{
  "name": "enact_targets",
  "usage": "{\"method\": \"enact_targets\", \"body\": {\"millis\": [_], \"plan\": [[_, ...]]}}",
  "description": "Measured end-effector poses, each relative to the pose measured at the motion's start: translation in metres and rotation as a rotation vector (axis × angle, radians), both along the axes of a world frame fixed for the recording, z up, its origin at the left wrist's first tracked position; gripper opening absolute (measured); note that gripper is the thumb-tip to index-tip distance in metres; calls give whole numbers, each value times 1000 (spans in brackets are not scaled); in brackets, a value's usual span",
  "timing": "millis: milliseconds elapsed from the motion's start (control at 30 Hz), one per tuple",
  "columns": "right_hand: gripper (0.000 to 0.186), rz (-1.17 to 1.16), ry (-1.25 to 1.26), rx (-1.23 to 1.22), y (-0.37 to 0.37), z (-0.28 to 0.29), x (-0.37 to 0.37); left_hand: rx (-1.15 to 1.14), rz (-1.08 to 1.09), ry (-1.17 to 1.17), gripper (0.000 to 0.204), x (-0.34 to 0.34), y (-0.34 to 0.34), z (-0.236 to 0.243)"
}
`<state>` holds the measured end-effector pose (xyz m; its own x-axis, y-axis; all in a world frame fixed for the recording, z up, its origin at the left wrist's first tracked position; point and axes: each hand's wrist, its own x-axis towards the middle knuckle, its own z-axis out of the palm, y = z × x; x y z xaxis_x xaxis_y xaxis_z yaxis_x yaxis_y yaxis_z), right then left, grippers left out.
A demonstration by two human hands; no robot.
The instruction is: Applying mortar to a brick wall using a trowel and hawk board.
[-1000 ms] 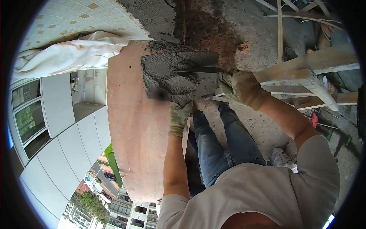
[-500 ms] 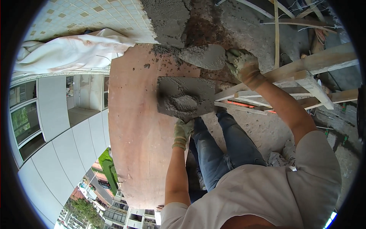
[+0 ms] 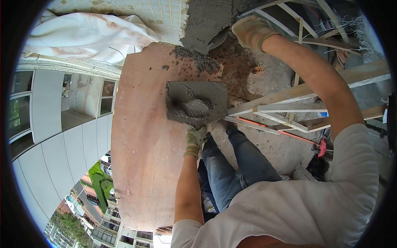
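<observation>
My left hand, in a dirty work glove, grips the underside handle of a plasterer's hawk and holds it level. Wet grey mortar sits on the hawk with a scooped hollow in it. Farther off, my gloved right hand is closed around a trowel; its handle is hidden by the glove. The trowel blade lies against the fresh mortar strip beside the tiled wall. Crumbs of fallen mortar lie below that strip.
A reddish board spreads beneath the hawk. White cloth hangs at the far left. Wooden framing stands close under my right arm. Beyond the board's left side is a drop to the street. Another person's hand shows at its near edge.
My right hand has moved away from me with the trowel, from the mortar heap up to the strip at the wall. The hawk has stayed nearly in place.
</observation>
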<state>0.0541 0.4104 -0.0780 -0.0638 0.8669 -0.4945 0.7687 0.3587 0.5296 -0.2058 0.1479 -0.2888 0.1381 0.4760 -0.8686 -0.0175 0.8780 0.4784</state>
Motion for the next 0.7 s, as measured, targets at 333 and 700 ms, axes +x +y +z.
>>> {"method": "enact_targets", "body": {"millis": [333, 700], "plan": [[10, 100, 39, 96, 10, 31, 3, -69, 46, -64, 13, 4, -15, -7], [8, 32, 54, 102, -24, 101, 32, -60, 36, -55, 13, 13, -20, 11]]}}
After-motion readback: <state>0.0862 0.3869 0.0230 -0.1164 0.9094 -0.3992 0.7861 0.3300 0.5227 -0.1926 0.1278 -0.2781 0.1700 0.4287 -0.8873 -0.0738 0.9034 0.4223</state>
